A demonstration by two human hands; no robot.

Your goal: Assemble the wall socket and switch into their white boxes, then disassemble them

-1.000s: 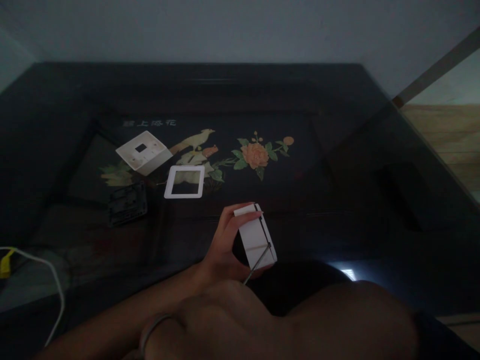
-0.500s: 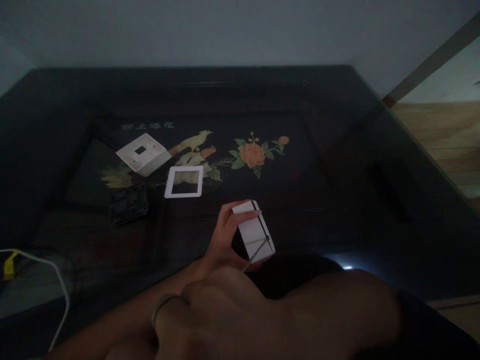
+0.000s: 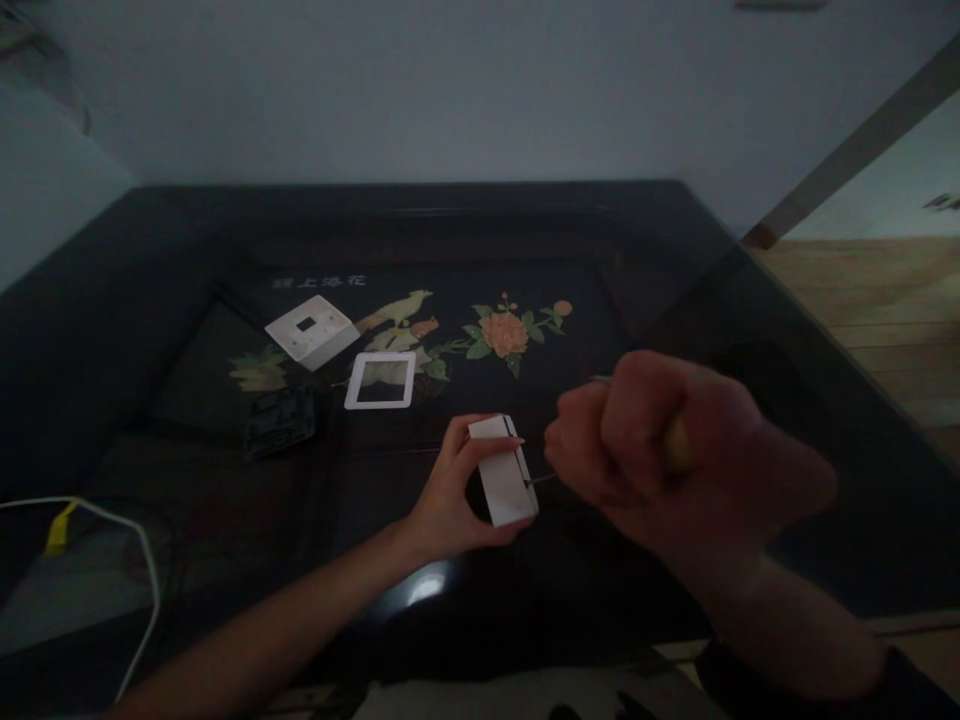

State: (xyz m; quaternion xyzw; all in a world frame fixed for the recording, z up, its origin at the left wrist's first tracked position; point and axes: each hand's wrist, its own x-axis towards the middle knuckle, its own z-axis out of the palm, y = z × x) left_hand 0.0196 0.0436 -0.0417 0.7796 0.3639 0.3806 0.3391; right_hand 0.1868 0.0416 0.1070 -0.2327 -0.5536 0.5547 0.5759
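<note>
My left hand (image 3: 450, 490) is closed around a small white plastic box (image 3: 501, 478), gripping it from the left side. A dark seam runs down the box's right side. My right hand (image 3: 660, 440) makes a fist around a screwdriver, whose thin metal shaft (image 3: 546, 478) points left and whose tip meets the box at the seam. Most of the handle is hidden in the fist; a yellowish end (image 3: 677, 442) shows between the fingers. Beyond the left hand lie a white square frame (image 3: 381, 381) and a white open housing (image 3: 313, 332).
A black plastic part (image 3: 279, 420) lies left of the frame on the dark glossy table (image 3: 585, 590), which bears a bird-and-flower picture. A white cable (image 3: 146, 560) with a yellow tag (image 3: 58, 530) runs along the left. A wall rises behind the table.
My right hand has swung from the lower middle, in front of the left forearm, to the right of the box. The screwdriver's shaft now comes in from the right. The view has shifted slightly.
</note>
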